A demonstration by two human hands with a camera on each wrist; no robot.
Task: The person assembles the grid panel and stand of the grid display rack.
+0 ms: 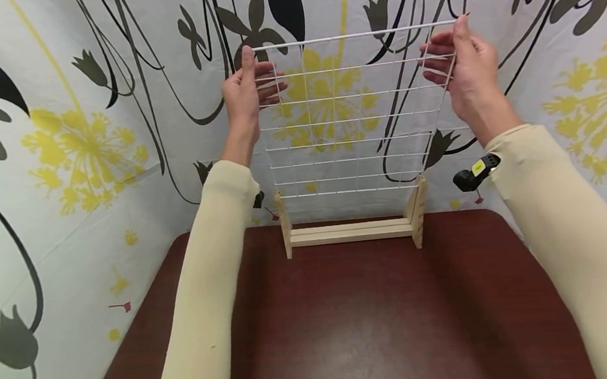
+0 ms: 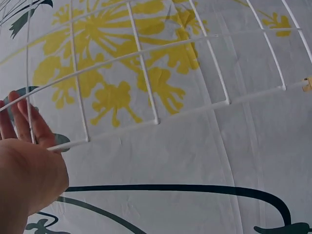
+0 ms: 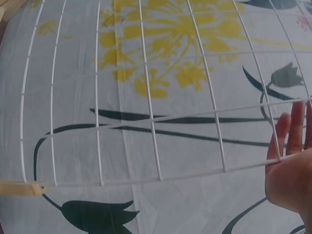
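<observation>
A white wire grid panel (image 1: 346, 96) stands upright over a light wooden stand (image 1: 350, 232), its lower end between the stand's two side posts. My left hand (image 1: 244, 98) holds the panel's upper left corner, thumb along the front and fingers behind the wires. At the upper right corner my right hand (image 1: 469, 69) grips the other edge in the same way. Each wrist view catches its hand at the panel's side, the left hand (image 2: 31, 156) low at the left and the right hand (image 3: 292, 165) at the right. A stand post (image 3: 22, 188) shows beside the grid's lower corner.
The stand rests near the far edge of a dark red-brown table (image 1: 347, 318). Behind and to the left hangs a white cloth (image 1: 162, 190) with flower prints. A small black camera (image 1: 477, 173) is worn on the right wrist.
</observation>
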